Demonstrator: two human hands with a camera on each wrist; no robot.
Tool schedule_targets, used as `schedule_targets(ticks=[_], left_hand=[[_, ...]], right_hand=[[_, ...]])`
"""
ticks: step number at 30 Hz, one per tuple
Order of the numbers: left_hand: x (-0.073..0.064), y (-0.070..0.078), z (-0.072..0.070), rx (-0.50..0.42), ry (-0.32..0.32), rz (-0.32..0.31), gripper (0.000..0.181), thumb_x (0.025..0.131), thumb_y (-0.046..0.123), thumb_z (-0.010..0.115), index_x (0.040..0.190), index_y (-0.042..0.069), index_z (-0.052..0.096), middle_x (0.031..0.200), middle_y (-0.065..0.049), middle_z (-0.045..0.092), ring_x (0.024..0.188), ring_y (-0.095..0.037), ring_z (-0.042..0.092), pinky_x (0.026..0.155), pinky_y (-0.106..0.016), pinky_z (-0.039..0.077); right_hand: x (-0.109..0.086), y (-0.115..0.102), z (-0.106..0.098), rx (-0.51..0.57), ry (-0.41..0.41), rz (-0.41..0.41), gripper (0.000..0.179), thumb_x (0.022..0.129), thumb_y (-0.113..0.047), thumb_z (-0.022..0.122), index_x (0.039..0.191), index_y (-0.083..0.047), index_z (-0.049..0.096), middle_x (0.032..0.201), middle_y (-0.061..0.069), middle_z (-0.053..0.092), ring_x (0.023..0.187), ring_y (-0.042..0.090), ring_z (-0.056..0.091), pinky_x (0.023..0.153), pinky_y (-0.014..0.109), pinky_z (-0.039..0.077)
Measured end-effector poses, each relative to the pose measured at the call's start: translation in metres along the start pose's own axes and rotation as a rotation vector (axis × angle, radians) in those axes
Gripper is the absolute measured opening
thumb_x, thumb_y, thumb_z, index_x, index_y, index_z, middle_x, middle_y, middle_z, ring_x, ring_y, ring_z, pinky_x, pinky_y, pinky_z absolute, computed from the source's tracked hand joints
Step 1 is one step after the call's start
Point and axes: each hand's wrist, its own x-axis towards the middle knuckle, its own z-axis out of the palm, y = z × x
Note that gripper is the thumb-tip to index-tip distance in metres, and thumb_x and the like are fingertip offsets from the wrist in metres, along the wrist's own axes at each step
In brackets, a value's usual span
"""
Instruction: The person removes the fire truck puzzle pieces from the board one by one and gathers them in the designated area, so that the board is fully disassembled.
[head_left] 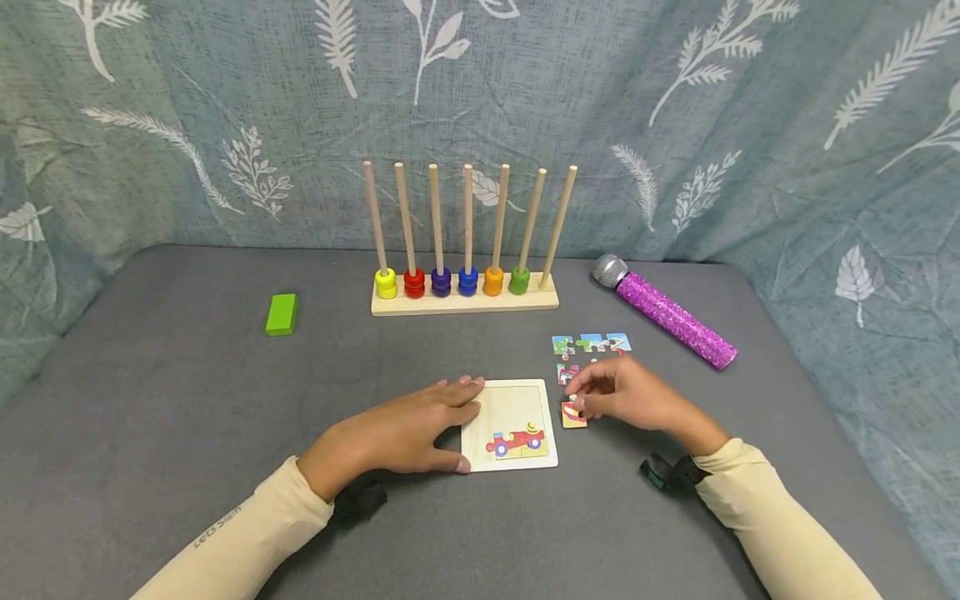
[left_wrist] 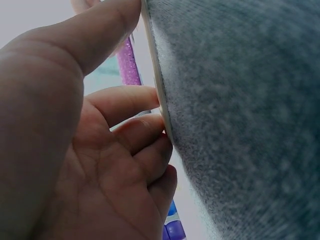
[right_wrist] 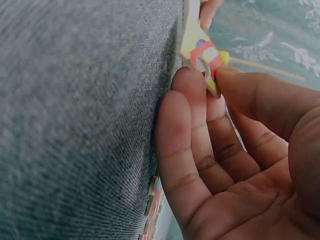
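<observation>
A square wooden puzzle tray (head_left: 498, 400) lies at the middle front, with joined pieces showing a red car (head_left: 517, 442) in its lower part. My left hand (head_left: 408, 425) rests along the tray's left edge, thumb and fingertips touching it; the left wrist view shows the tray's thin rim (left_wrist: 154, 55). Just right of the tray, my right hand (head_left: 633, 393) pinches a jigsaw piece (head_left: 573, 416) between thumb and fingers. Up close, this piece (right_wrist: 211, 54) has red and yellow print and a rounded notch. Behind that hand lie several loose jigsaw pieces (head_left: 592, 342), some partly hidden by it.
Behind the tray stands a wooden peg rack (head_left: 465, 306) with tall rods and coloured rings. A glittery purple microphone (head_left: 675, 321) lies at the back right, a green block (head_left: 282, 315) at the left. A leaf-patterned cloth (head_left: 300, 108) hangs behind the grey table (head_left: 187, 400).
</observation>
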Motion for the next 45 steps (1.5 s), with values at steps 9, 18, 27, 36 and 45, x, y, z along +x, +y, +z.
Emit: schedule_targets(ticks=[9,18,27,36,45], left_hand=[[0.001,0.0,0.0,-0.011,0.0,-0.006,0.073,0.087,0.036,0.074,0.143,-0.002,0.046,0.157,-0.015,0.025,0.145,-0.028,0.019,0.116,-0.042,0.017],[0.002,0.001,-0.001,-0.016,0.002,-0.01,0.072,0.087,0.035,0.074,0.142,-0.001,0.046,0.157,-0.014,0.025,0.145,-0.028,0.02,0.116,-0.042,0.017],[0.003,0.0,0.0,-0.023,-0.001,-0.009,0.072,0.087,0.036,0.074,0.142,-0.001,0.047,0.157,-0.014,0.025,0.145,-0.027,0.02,0.116,-0.042,0.017],[0.001,0.0,0.001,-0.034,0.0,-0.01,0.072,0.087,0.035,0.075,0.142,-0.001,0.047,0.157,-0.014,0.025,0.145,-0.028,0.02,0.116,-0.043,0.018],[0.003,-0.002,-0.004,-0.018,0.031,0.034,0.063,0.087,0.033,0.075,0.138,0.002,0.054,0.158,-0.016,0.022,0.145,-0.031,0.018,0.114,-0.046,0.022]], right_hand=[[0.002,0.001,-0.002,-0.098,0.032,-0.016,0.013,0.087,0.007,0.065,0.097,0.004,0.072,0.085,0.006,0.07,0.073,0.011,0.061,0.065,0.024,0.051],[0.004,-0.001,-0.002,-0.153,0.036,-0.017,0.012,0.087,0.006,0.065,0.096,0.003,0.072,0.085,0.004,0.07,0.072,0.009,0.059,0.064,0.023,0.049],[0.001,0.001,-0.007,-0.131,0.05,0.018,0.014,0.087,0.005,0.066,0.1,0.004,0.071,0.09,0.007,0.07,0.075,0.011,0.062,0.066,0.024,0.052],[-0.003,-0.006,-0.009,-0.158,0.115,0.012,0.015,0.088,-0.002,0.068,0.102,0.002,0.072,0.092,0.007,0.072,0.08,0.013,0.064,0.07,0.025,0.052],[0.003,-0.02,0.002,-0.16,0.07,-0.017,0.019,0.09,-0.007,0.069,0.106,0.002,0.073,0.089,0.004,0.072,0.076,0.011,0.064,0.067,0.026,0.053]])
